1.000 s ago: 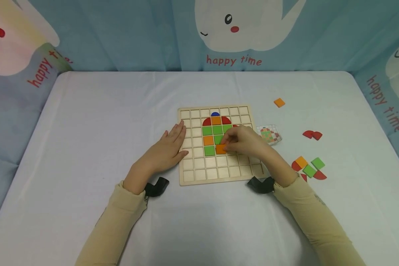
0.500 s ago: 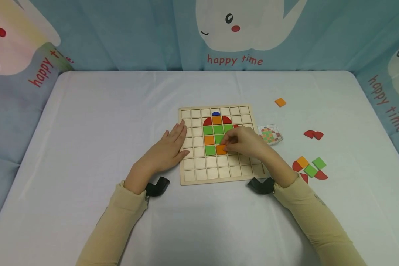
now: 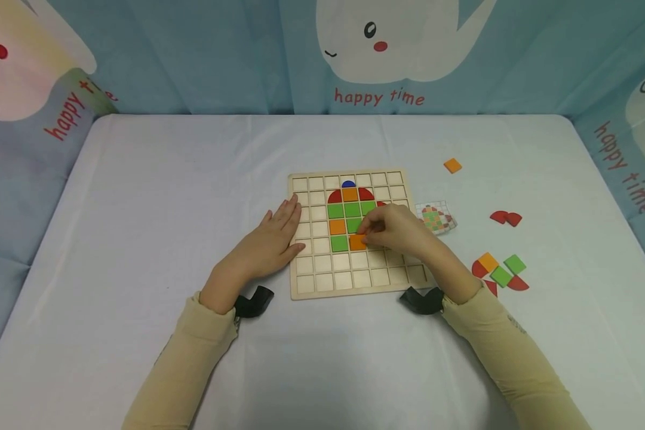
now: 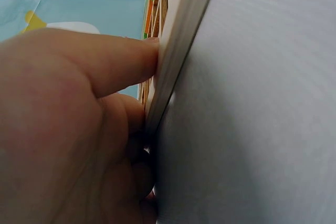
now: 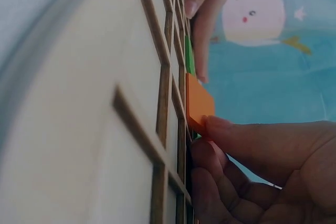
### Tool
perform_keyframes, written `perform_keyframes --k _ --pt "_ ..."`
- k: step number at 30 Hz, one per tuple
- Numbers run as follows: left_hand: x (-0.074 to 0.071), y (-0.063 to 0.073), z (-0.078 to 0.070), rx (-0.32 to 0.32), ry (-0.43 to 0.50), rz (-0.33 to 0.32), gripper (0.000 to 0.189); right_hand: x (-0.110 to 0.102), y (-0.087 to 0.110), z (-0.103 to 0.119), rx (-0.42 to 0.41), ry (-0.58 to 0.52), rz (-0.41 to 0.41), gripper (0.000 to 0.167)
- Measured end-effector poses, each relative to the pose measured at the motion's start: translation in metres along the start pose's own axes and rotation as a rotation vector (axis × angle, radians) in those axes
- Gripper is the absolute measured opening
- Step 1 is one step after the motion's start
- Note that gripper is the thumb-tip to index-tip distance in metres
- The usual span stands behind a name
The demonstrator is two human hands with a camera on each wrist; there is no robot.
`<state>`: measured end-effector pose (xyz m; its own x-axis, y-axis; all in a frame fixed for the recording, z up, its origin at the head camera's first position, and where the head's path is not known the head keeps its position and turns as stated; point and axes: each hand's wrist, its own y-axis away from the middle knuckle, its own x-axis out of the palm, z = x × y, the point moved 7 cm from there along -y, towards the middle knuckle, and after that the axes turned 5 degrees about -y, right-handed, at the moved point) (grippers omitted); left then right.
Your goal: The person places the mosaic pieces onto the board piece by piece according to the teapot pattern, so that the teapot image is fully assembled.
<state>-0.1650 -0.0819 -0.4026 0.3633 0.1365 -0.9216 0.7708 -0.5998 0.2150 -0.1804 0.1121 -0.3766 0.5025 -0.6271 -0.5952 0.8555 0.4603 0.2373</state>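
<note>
My right hand (image 3: 395, 229) pinches an orange square tile (image 3: 357, 242) between thumb and fingers, seen edge-on in the right wrist view as a tilted orange tile (image 5: 199, 102) at the grid's surface. It overlaps the cell just right of a green tile (image 3: 339, 243). My left hand (image 3: 271, 239) lies with straight fingers along the left edge of the wooden grid board (image 3: 333, 286), its thumb (image 4: 126, 59) on the rim. On the board sit green, orange and red pieces, with a blue half-round (image 3: 348, 184) at the top. My right hand hides part of the pattern.
Right of the board lies a printed pattern card (image 3: 435, 218). Beyond it are two red quarter-rounds (image 3: 506, 218) and a lone orange tile (image 3: 452, 165). A loose group of green (image 3: 500, 276), orange and red pieces lies nearer, beside the right forearm.
</note>
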Motion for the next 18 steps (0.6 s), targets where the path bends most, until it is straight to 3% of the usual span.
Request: perform_keyframes --k 18 --pt "0.0 -0.0001 -0.0004 0.0 0.001 -0.018 0.071 -0.0043 0.0 -0.0021 -0.016 -0.041 -0.04 0.006"
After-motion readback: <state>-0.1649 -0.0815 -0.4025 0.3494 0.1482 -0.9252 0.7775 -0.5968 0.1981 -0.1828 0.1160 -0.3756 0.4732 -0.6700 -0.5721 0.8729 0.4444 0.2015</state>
